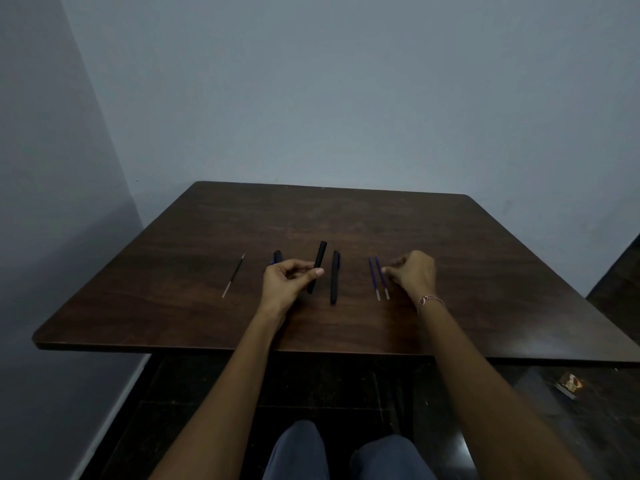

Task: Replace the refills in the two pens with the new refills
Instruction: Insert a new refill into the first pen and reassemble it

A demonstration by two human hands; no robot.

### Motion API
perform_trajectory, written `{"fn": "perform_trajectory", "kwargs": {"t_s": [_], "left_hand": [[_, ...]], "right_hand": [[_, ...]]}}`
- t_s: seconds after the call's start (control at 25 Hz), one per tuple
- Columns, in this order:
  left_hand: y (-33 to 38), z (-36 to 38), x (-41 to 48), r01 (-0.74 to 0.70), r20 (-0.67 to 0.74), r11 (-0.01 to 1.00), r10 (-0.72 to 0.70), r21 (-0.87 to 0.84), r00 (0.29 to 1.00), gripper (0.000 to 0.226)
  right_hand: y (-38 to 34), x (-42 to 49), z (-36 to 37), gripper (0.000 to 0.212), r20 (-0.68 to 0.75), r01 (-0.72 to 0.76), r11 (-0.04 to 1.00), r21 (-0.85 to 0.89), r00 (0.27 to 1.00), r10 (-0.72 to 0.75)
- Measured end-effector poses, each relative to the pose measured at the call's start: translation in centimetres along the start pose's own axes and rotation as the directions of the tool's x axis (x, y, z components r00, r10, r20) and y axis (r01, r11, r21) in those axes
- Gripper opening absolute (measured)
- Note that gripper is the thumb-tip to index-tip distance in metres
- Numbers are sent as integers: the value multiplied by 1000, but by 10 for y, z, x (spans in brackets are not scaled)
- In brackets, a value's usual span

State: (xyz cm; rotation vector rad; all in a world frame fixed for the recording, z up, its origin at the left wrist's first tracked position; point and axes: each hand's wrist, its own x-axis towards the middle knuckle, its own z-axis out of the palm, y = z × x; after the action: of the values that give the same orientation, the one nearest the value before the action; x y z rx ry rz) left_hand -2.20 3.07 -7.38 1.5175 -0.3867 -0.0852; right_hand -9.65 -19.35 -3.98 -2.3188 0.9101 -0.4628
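Observation:
My left hand [287,277] holds a black pen barrel [318,266] between thumb and fingers, tilted a little above the dark wooden table [346,216]. A second black pen [335,277] lies flat just right of it. Another dark pen part [277,257] lies behind my left hand, partly hidden. Two blue refills [378,277] lie side by side to the right, and my right hand [414,271] has its curled fingertips at the right-hand one. Whether it grips that refill is unclear. A thin dark refill [234,276] lies alone at the left.
The table stands in a corner against grey walls. A small dark packet [569,386] lies on the floor at the lower right. My knees show below the table's near edge.

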Motion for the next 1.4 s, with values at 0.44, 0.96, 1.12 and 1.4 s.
{"fn": "perform_trajectory", "kwargs": {"t_s": [0.44, 0.96, 1.12, 1.4], "left_hand": [[4, 2, -3, -14, 10, 997, 13, 70, 1000, 13], [8, 6, -4, -37, 76, 988, 25, 148, 997, 19], [8, 6, -5, -63, 107, 979, 43, 192, 993, 21], [9, 8, -7, -111, 145, 963, 77, 244, 986, 21]], "right_hand": [[-15, 12, 2, 25, 165, -87, 979, -186, 979, 119], [-3, -13, 29, 10, -56, -14, 256, 967, 963, 262], [-8, -25, 30, 12, -167, 129, 200, 971, 969, 183], [-16, -37, 30, 14, -203, 201, 199, 959, 979, -14]]}}
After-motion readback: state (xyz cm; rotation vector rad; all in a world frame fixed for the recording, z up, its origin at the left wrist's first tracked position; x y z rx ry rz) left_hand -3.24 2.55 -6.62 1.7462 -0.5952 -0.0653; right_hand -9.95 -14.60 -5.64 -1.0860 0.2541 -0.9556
